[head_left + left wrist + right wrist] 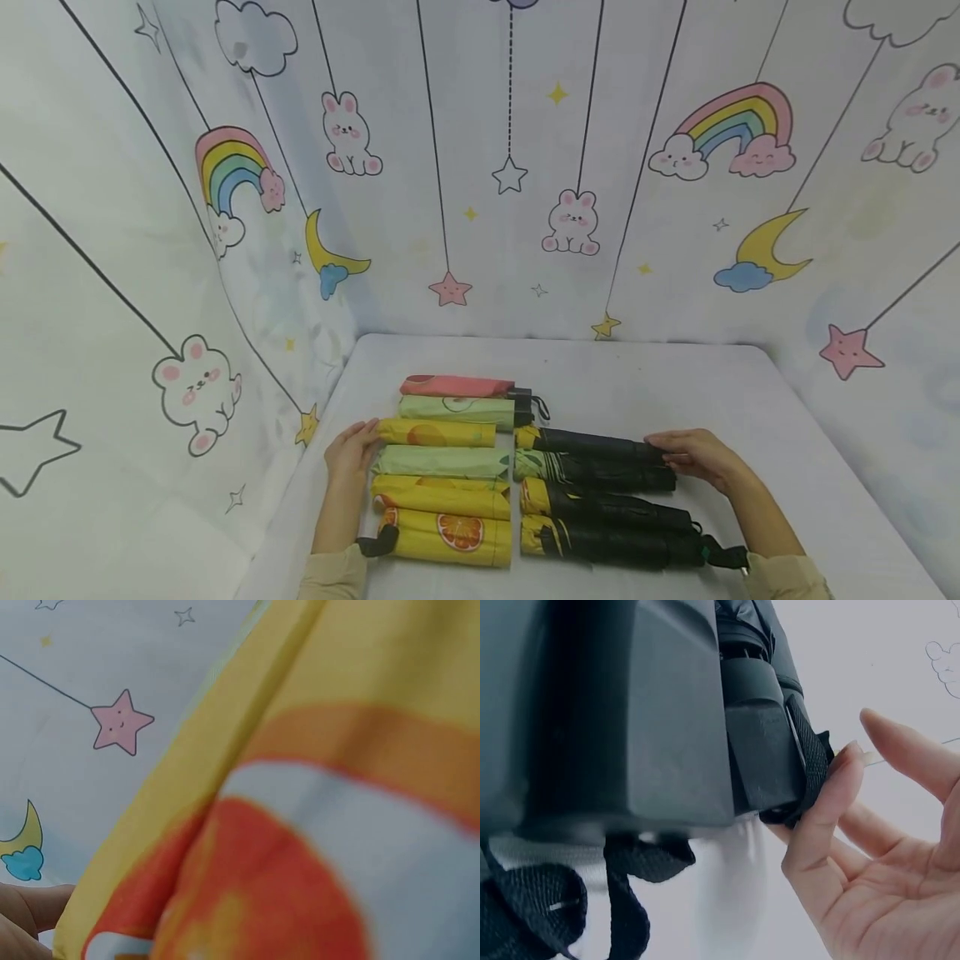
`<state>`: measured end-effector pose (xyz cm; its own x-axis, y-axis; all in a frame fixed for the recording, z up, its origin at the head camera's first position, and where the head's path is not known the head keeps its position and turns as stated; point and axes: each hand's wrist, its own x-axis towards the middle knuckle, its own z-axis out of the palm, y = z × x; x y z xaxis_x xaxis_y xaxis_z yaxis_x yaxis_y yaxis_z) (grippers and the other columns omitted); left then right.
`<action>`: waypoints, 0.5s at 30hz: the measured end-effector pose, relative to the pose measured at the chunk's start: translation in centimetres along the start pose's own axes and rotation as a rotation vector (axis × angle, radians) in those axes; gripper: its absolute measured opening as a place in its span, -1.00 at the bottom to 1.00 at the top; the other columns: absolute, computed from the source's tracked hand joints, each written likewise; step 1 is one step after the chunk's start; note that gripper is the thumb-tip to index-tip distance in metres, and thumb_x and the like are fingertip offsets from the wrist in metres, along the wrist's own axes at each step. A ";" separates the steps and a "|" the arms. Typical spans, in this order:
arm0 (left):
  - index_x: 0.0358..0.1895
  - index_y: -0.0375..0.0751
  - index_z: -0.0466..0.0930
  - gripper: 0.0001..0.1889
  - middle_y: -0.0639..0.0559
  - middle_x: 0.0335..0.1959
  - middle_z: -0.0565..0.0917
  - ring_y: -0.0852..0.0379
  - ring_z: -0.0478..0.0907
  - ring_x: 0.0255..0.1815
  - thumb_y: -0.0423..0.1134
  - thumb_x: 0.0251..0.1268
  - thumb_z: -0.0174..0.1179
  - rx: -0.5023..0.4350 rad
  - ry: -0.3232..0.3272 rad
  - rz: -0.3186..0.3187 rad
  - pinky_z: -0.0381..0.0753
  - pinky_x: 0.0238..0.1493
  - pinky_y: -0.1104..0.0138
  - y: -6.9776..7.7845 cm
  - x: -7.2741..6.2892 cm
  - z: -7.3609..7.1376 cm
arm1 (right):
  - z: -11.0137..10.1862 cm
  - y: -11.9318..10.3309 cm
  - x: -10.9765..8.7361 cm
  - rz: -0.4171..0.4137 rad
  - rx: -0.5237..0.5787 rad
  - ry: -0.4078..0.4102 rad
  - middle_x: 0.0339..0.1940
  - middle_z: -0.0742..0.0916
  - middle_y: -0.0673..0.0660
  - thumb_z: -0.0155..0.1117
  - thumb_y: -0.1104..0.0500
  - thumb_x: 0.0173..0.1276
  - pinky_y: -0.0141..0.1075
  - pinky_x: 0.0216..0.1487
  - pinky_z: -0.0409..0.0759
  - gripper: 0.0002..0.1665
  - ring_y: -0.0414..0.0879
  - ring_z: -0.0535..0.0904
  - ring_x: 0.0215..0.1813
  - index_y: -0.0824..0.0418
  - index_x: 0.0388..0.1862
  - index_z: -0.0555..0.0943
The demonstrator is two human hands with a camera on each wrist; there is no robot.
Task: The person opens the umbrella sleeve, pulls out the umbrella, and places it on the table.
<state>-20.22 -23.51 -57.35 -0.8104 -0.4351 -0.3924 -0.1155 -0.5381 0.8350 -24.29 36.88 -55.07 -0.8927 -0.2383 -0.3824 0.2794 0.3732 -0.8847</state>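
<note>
Left hand [349, 447] touches the left end of the yellow umbrella [442, 433], third from far; can't tell if it's pinching; right hand [703, 457] looks loose, fingertips against the farthest black umbrella [592, 445]; imo uneven pushing could roll yellow into the pale green umbrella [441, 462] just nearer

No text, label, brand, number or sign is showing readably in the head view or in either wrist view: nothing legible is standing on the umbrellas [461, 537], on their black straps [628, 915], on the wall [465, 108] or on the counter [637, 392].
</note>
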 end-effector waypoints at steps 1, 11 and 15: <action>0.51 -0.53 0.18 -0.34 -0.14 0.09 0.72 0.22 0.73 -0.01 -0.65 0.37 0.16 0.004 -0.001 0.000 0.59 0.34 0.25 0.0 0.1 -0.1 | -0.1 0.0 0.0 -0.009 -0.006 -0.011 0.26 0.71 0.19 0.29 -0.02 0.56 -0.27 -0.03 0.72 -0.44 -0.10 0.64 0.06 0.38 0.30 0.64; 0.51 -0.52 0.19 -0.36 -0.13 0.10 0.74 0.19 0.72 0.05 -0.63 0.39 0.13 0.022 -0.012 0.006 0.58 0.37 0.24 0.3 0.0 -0.3 | -0.6 -1.1 -0.5 -0.066 -0.006 -0.022 0.30 0.70 0.27 0.23 -0.03 0.60 -0.18 0.13 0.74 -0.41 0.14 0.65 0.28 0.40 0.34 0.60; 0.54 -0.50 0.18 -0.35 -0.14 0.18 0.72 0.15 0.73 0.09 -0.57 0.42 0.15 0.058 -0.001 -0.007 0.57 0.38 0.23 0.8 0.0 0.0 | -0.7 -2.2 -1.0 -0.092 -0.006 -0.009 0.31 0.70 0.27 0.22 -0.03 0.61 -0.18 0.20 0.72 -0.38 0.26 0.58 0.38 0.42 0.38 0.56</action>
<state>-20.31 -23.95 -56.75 -0.8099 -0.4310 -0.3979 -0.1539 -0.4983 0.8532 -24.26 36.97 -52.54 -0.9112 -0.2803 -0.3019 0.1938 0.3548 -0.9146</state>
